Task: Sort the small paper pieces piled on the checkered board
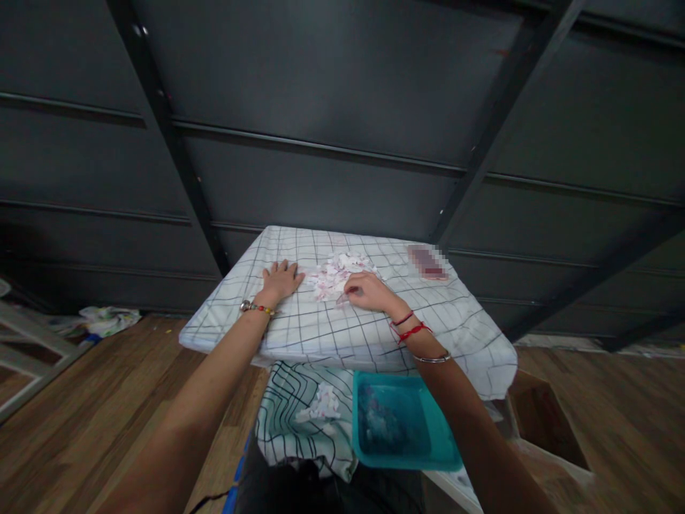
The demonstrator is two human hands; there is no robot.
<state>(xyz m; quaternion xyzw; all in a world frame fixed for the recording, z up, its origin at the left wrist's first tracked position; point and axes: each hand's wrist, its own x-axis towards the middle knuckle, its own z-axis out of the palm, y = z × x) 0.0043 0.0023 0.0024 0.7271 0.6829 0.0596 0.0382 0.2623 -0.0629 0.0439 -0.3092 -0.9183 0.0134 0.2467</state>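
Note:
My left hand (281, 280) lies flat on the checked tablecloth (300, 325), fingers spread, with nothing in it. Just right of it is a loose pile of small white paper-like pieces with pinkish-red marks (337, 271). At the near right edge of that pile, the fingers of my right hand (368, 291) are closed in a pinch. A small see-through piece (342, 301) shows under those fingertips; its kind is too small to tell.
A teal plastic tray (444, 457) with clear small items in it sits below the table edge. Beside it, more white pieces (324, 403) lie on a striped cloth (278, 400). A blurred phone-shaped object (427, 262) rests at the far right. An open cardboard box (549, 421) stands on the floor.

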